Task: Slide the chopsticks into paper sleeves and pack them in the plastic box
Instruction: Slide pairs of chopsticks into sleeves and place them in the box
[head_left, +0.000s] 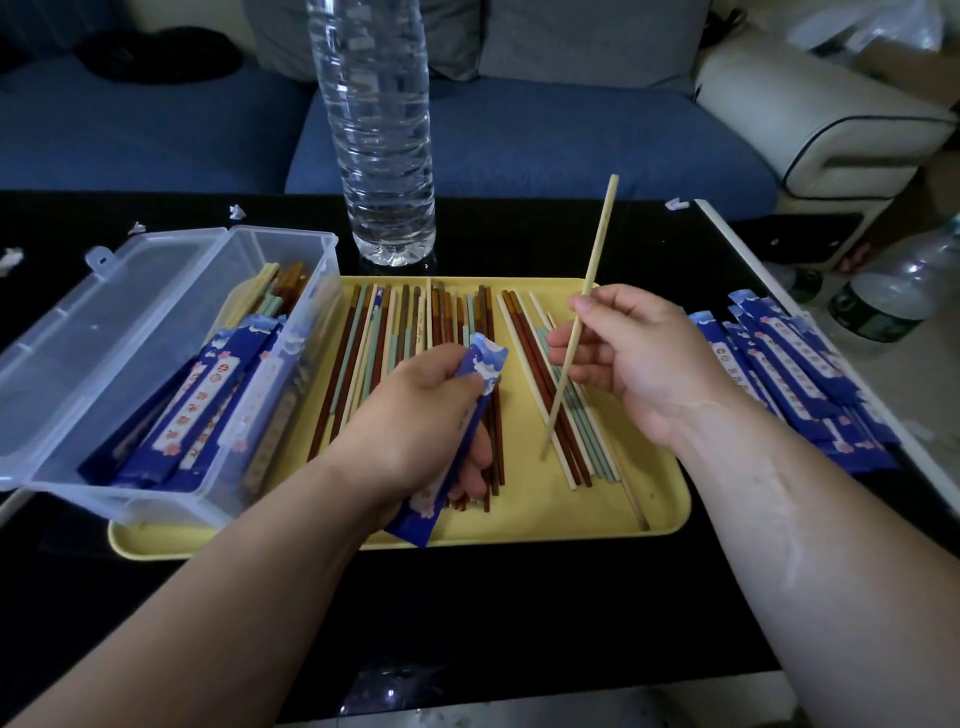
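Chopstick (582, 312) of pale wood stands tilted above the right half of the yellow tray (545, 514). My right hand (623, 358) pinches it near the middle between thumb and fingers, with its lower tip hanging just over the loose chopsticks (374, 358). My left hand (421, 410) grips a blue paper sleeve (485, 358) over the middle of the tray, fingers curled round it. The sleeve's far end points toward the chopstick but sits apart from it, and its near end reaches the tray's front edge.

Under both hands the loose chopsticks, brown, red, pale green and cream, lie in rough rows across the tray. My left hand covers part of them.

At the tray's left edge sits the plastic box (130, 322), its lid swung open away from the tray. Sleeved chopsticks (208, 405) lie slanted inside it. More sticks show through its clear far end, though I cannot tell whether they are in the box or behind it.

Right of the tray a heap of blue sleeves (789, 374) lies on the black desk (467, 623). Just behind the tray a tall clear water bottle (384, 156) stands upright. Small paper scraps (236, 210) dot the desk behind the box. Beyond the desk runs a blue sofa (519, 145), and off the desk, right of the tray, another bottle (893, 296) stands on the floor.
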